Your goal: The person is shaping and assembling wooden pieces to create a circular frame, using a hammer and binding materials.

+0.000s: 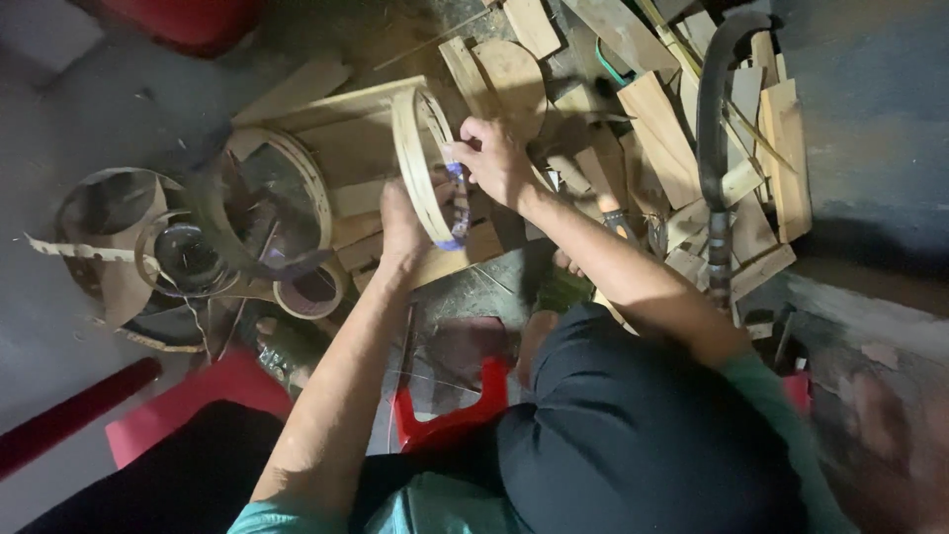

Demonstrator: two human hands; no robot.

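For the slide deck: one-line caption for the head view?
Both hands, left hand and right hand, grip a thin wooden hoop above scattered wood offcuts.

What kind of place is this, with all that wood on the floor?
Probably a small woodcraft workshop, maybe at someone's home. Both hands, left hand and right hand, hold a bent wooden hoop. Wood offcuts are piled on the concrete floor, and more finished hoops lie nearby.

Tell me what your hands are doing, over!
Left hand and right hand both grip the wooden hoop, upright on edge. Wood scraps crowd the right side.
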